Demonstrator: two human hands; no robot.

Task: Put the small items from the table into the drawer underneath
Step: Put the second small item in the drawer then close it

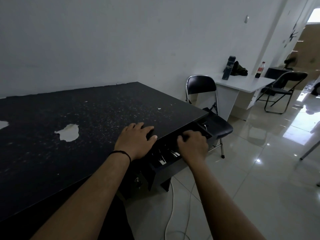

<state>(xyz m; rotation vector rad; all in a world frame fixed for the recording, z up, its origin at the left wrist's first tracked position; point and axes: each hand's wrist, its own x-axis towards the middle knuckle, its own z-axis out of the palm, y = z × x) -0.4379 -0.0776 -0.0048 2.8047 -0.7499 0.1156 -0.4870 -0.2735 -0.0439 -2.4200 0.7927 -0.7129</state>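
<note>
A black table [86, 118] with a worn, speckled top fills the left half of the view. Under its right edge a dark drawer [173, 162] stands pulled out, and several small black-and-white items [162, 160] lie inside it. My left hand [137, 141] rests on the table's edge above the drawer, its fingers curled over something small and dark that I cannot make out. My right hand [193, 146] hangs over the open drawer with fingers curled down; what it holds, if anything, is hidden.
A black folding chair [201, 87] stands right beside the drawer's far end. Behind it is a white desk [245, 84] with a dark flask [228, 70] and a cola bottle [259, 70], and a second chair [284, 90]. White cables [171, 205] trail on the tiled floor.
</note>
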